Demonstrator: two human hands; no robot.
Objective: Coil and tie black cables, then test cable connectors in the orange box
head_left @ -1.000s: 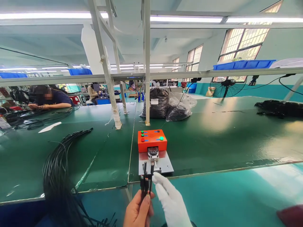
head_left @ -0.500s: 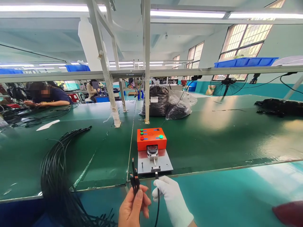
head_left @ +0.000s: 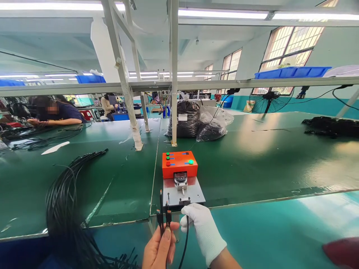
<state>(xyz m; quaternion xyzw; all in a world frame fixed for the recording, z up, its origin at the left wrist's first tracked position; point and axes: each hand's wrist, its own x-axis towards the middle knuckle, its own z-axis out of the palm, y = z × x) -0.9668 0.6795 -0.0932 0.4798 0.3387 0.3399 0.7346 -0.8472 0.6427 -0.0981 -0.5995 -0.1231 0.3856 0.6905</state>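
Note:
My bare left hand (head_left: 161, 244) pinches several black cables (head_left: 168, 217) whose plugs, with orange at the tips, point upward. My right hand (head_left: 200, 231), in a white glove, grips one black cable (head_left: 187, 239) near its end, right at the front of the metal plate (head_left: 172, 192). The fingers hide that cable's plug; whether it sits inside the small block (head_left: 184, 203) on the plate's front edge, I cannot tell. Behind the block stands a round digital gauge (head_left: 180, 178), fixed in front of an orange box (head_left: 179, 164) with green and red buttons.
A thick bundle of black cables (head_left: 64, 194) hangs over the table edge at left. Bags of black goods (head_left: 187, 119) stand behind the box, beside a shelf post (head_left: 174, 93). More black parts (head_left: 331, 126) lie far right. A co-worker (head_left: 64, 110) sits at far left.
My right hand has moved slightly forward to the block, and the silver plug tip seen before is now hidden. The cables in my left hand have spread and shifted a little to the right.

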